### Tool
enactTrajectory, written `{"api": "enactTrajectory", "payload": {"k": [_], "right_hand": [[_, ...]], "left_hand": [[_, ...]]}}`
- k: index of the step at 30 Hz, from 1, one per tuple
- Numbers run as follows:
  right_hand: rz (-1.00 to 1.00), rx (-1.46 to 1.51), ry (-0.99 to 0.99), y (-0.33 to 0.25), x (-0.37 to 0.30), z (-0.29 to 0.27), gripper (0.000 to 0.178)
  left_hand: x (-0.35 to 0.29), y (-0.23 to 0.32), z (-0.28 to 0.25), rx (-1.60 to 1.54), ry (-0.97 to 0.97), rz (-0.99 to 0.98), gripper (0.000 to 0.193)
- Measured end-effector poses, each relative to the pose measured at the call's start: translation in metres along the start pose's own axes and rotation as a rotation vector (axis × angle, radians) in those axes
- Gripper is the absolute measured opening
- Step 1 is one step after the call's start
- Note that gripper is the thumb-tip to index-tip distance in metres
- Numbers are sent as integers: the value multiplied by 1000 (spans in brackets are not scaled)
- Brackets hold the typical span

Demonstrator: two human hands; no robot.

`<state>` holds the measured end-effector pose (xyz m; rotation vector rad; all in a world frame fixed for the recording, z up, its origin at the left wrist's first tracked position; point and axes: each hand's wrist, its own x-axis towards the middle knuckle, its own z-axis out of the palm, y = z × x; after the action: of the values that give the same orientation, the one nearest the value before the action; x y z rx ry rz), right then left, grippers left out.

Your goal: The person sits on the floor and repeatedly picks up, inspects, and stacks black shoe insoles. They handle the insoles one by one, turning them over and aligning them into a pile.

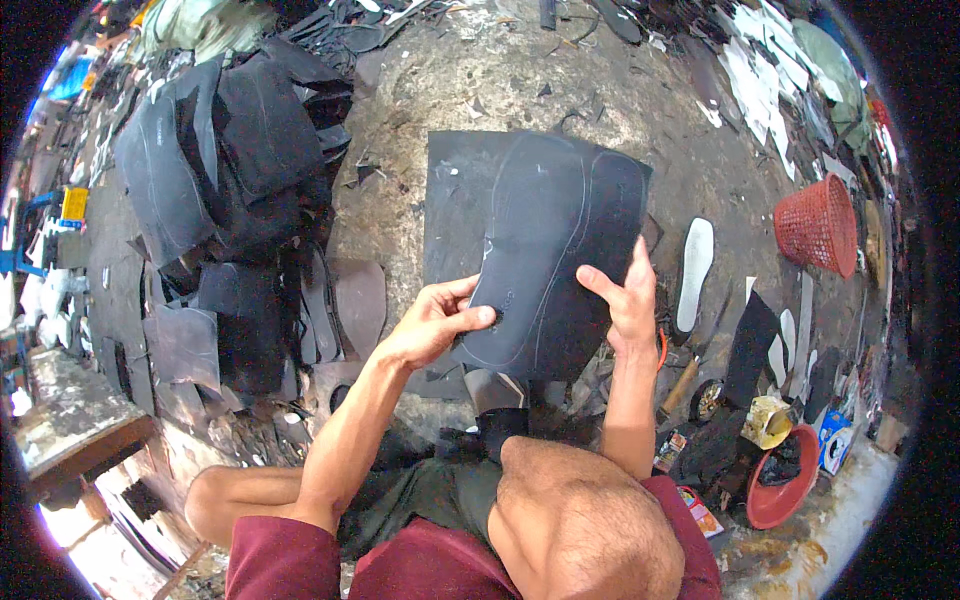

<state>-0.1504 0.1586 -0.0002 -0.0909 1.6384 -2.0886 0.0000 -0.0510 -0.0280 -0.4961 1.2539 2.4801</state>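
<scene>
A dark rubbery sheet (545, 235) with pale sole outlines drawn on it is tilted up in front of me. My left hand (435, 322) grips its lower left edge, thumb on top and fingers bent at the rim. At the right edge is my right hand (630, 300), thumb spread over the sheet and fingers stretched out along the border. Behind it another dark sheet (450, 190) shows, partly covered. Under the near edge, between my legs, a grey metal-looking piece (495, 390) is partly hidden.
Stacked dark sheets (255, 140) with outlines lie at the left. To the right are a white insole (695, 270), a red mesh basket (815, 225), a red basin (785, 480) and a wooden handle (680, 385). A low wooden bench (75, 420) stands at the near left. Scraps litter the floor.
</scene>
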Motion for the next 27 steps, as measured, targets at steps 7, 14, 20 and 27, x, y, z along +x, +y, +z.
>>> {"api": "enactTrajectory", "payload": {"k": [7, 14, 20, 27], "right_hand": [[-469, -605, 230, 15, -10, 14, 83], [-922, -878, -273, 20, -33, 29, 40], [-31, -323, 169, 84, 44, -21, 54], [180, -1397, 898, 52, 109, -298, 121]], "left_hand": [[2, -1, 18, -301, 212, 122, 53], [-1, -1, 46, -433, 553, 211, 52], [39, -49, 23, 962, 673, 552, 34], [44, -105, 32, 832, 349, 287, 40]]}}
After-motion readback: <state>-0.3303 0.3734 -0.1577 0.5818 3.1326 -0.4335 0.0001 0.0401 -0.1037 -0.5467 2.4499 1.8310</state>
